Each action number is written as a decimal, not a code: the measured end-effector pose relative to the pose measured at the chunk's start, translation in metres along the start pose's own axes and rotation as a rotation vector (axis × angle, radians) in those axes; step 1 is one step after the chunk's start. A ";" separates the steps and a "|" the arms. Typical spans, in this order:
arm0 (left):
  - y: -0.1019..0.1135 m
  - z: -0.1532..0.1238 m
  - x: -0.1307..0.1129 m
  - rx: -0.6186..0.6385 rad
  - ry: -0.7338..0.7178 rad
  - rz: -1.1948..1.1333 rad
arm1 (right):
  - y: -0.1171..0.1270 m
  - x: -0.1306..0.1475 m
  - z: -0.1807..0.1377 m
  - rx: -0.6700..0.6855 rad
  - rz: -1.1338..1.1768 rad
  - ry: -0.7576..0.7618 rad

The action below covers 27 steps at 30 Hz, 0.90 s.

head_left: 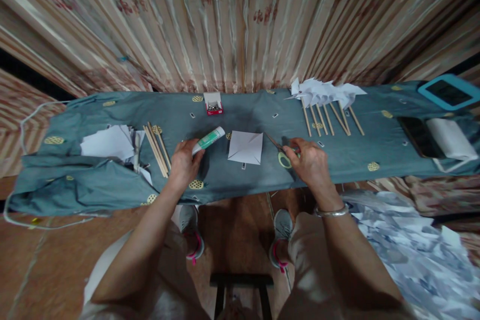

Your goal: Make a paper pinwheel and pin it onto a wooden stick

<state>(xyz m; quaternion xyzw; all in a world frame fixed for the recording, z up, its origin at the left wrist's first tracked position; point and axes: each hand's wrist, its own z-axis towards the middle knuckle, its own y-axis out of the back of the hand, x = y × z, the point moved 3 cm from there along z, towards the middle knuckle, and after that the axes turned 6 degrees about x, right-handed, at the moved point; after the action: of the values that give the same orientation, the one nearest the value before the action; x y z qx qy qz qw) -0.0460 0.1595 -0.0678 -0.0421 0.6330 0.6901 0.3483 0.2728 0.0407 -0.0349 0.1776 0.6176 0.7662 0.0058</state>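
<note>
My left hand (183,164) is closed around a green and white glue stick (209,140), which points up and to the right above the cloth. A square of white paper (246,147) lies flat between my hands, with slits running in from its corners. My right hand (308,160) has its fingers closed on a pair of scissors (281,154) with pale green handles. Their blades point left, with the tips close to the paper's right edge. Part of the handles is hidden under my fingers.
Wooden sticks (156,150) and white paper sheets (108,143) lie at left. Behind the square stands a small red box (214,105) of metal pins. Paper pinwheels (326,94) on sticks, a phone (420,137) and a blue-framed device (450,91) are at right. Paper pieces (412,255) heap below.
</note>
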 end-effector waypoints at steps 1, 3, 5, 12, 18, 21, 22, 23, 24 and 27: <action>0.001 0.000 -0.002 0.001 0.002 -0.018 | 0.001 0.002 0.000 -0.008 0.010 0.009; 0.002 0.000 -0.008 -0.001 0.017 -0.068 | 0.001 0.008 0.000 -0.023 0.045 0.038; 0.002 0.000 -0.013 -0.007 0.042 -0.140 | 0.000 0.016 -0.001 -0.031 0.100 0.077; -0.010 -0.002 -0.034 0.006 0.127 -0.599 | -0.016 0.049 -0.005 0.043 0.473 0.122; -0.027 -0.009 -0.056 0.153 0.170 -0.964 | -0.042 0.075 -0.007 0.193 1.023 0.014; -0.031 -0.016 -0.067 0.234 0.155 -1.070 | -0.050 0.086 -0.006 0.253 1.260 -0.076; -0.032 -0.018 -0.071 0.263 0.152 -1.105 | -0.052 0.089 -0.006 0.285 1.320 -0.111; -0.032 -0.021 -0.074 0.298 0.150 -1.136 | -0.053 0.092 -0.006 0.321 1.373 -0.144; -0.033 -0.023 -0.078 0.324 0.145 -1.170 | -0.054 0.095 -0.007 0.361 1.416 -0.175; -0.033 -0.029 -0.085 0.366 0.136 -1.264 | -0.055 0.101 -0.010 0.446 1.497 -0.250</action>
<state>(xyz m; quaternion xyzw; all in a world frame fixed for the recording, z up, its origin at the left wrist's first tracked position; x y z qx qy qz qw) 0.0247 0.0961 -0.0589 -0.3892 0.6139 0.2300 0.6472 0.1640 0.0673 -0.0626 0.6277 0.4678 0.3989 -0.4776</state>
